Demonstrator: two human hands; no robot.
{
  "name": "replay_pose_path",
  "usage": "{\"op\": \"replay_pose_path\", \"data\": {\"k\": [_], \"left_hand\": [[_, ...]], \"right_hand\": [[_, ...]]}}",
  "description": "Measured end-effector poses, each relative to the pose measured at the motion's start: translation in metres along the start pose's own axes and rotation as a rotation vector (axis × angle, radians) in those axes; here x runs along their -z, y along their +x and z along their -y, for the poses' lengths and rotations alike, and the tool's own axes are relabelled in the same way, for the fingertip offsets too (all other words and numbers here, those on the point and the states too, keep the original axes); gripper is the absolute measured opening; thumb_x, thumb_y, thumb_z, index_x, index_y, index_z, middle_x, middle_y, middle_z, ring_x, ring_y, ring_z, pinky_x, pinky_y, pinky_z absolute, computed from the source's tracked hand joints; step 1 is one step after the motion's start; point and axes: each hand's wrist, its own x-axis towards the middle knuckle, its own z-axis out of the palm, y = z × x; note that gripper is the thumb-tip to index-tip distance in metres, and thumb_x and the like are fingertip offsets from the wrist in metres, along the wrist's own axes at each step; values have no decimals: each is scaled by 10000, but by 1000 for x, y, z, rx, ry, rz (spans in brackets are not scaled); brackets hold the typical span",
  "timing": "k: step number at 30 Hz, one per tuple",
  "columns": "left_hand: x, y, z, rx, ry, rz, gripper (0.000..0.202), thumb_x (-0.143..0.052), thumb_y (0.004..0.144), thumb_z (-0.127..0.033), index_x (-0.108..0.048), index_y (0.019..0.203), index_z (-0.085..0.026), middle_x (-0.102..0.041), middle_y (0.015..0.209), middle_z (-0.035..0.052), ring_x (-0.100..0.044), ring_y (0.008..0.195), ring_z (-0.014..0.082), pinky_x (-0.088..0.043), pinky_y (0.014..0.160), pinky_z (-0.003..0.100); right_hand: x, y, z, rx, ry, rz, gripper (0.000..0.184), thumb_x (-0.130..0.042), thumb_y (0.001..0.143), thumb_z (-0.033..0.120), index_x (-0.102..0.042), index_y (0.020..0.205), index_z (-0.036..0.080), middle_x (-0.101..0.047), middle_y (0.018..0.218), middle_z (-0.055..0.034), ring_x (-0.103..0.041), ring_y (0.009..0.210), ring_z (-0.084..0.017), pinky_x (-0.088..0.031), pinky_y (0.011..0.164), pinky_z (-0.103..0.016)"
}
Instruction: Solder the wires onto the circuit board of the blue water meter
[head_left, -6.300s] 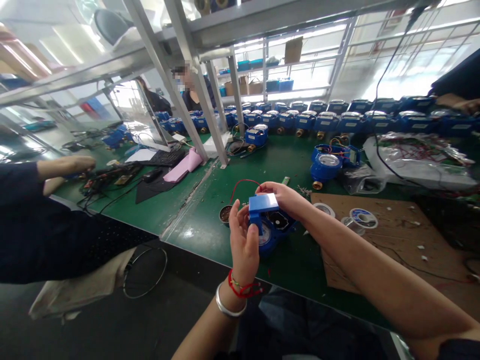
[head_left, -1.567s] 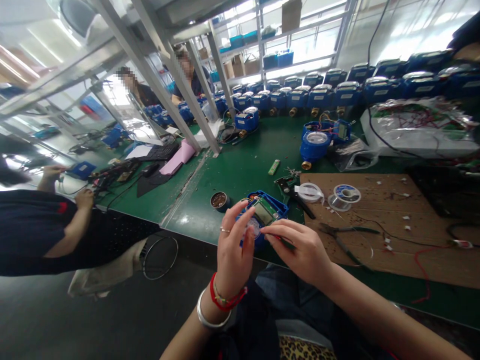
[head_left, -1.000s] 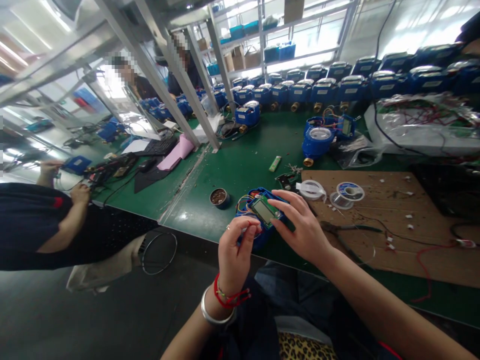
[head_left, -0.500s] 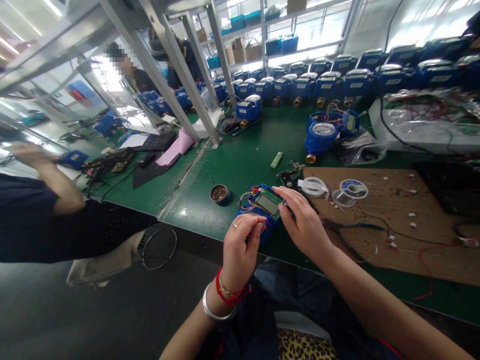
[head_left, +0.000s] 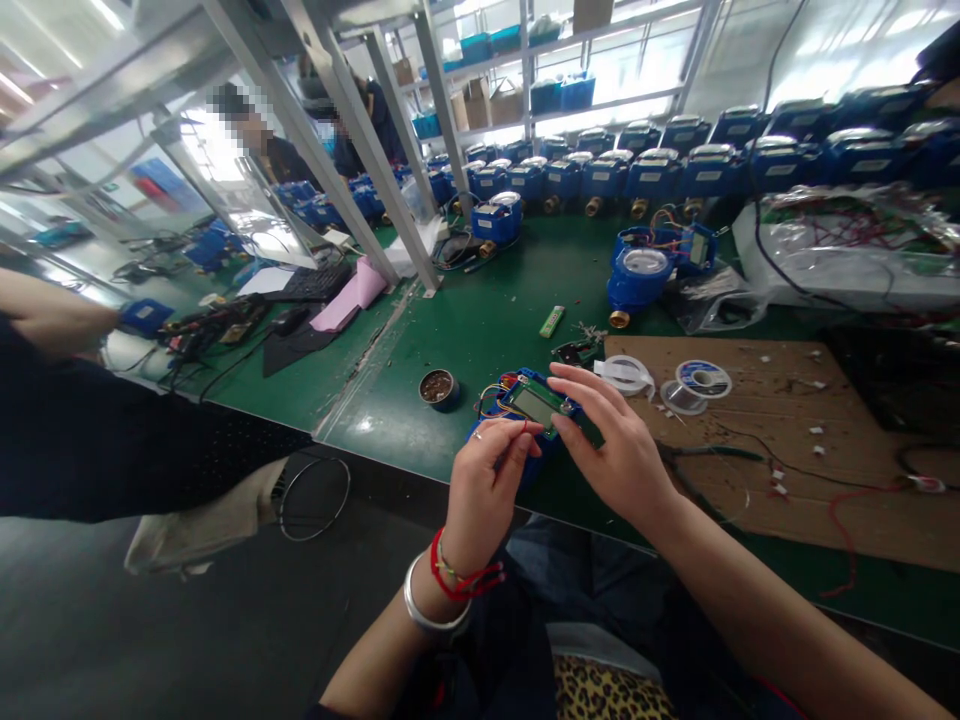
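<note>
A blue meter (head_left: 534, 466) lies at the front edge of the bench, its green circuit board with a grey LCD display (head_left: 534, 402) facing up and coloured wires at its left side. Over the near part of the meter, my left hand (head_left: 484, 480) is closed in a pinch on a thin red wire (head_left: 529, 426). Its far end is too small to make out. My right hand (head_left: 619, 455) is at the right of the display board, fingers apart, fingertips by the board's edge; whether they touch it I cannot tell.
Left of the meter stands a small round tin (head_left: 439, 390). A cardboard sheet (head_left: 750, 450) carries a solder spool (head_left: 703, 380), a white tape roll (head_left: 624, 374) and pliers (head_left: 712, 453). Another opened meter (head_left: 641, 270) sits behind; several more line the back. A co-worker's arm (head_left: 56, 310) is at left.
My right hand has drawn slightly right, its fingers lifting and spreading from the board. My left hand has shifted a little right with the red wire. The co-worker's arm at left has moved.
</note>
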Motion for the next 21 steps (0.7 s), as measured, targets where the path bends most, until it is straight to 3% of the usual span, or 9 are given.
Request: {"op": "replay_pose_path", "data": {"k": [4,9,15,21], "left_hand": [[-2,0,1,4,0,-7,193,-480,948,-252,-663,937,-191,-649,836,27,-585,829,156,-465,811,301],[-2,0,0,2,18,1,192,-482,945,-240,-657,888,-189,-627,799,24,-564,792,156,-449,760,296],[-4,-3,1,100,-34,-96,164,-558,905,-254,-639,1036,-197,-648,833,25,-594,776,151,-466,737,282],[-6,-1,-3,11,-30,-202,65,-608,862,-178,-660,828,-194,-671,828,19,-584,821,155,-455,774,286]], "right_hand": [[3,9,13,88,58,22,212,-534,921,217,-593,1125,215,-547,1331,-85,-469,1271,-214,-395,1086,-456],[-2,15,15,76,98,23,72,-544,908,225,-615,913,211,-558,1319,-75,-452,1290,-235,-383,1088,-497],[-2,14,14,-14,129,29,92,-544,901,231,-608,840,210,-580,1290,-70,-459,1281,-251,-369,1088,-508],[-2,5,1,-104,200,106,144,-548,908,333,-624,828,240,-572,1311,-24,-426,1312,-256,-319,1118,-503]]}}
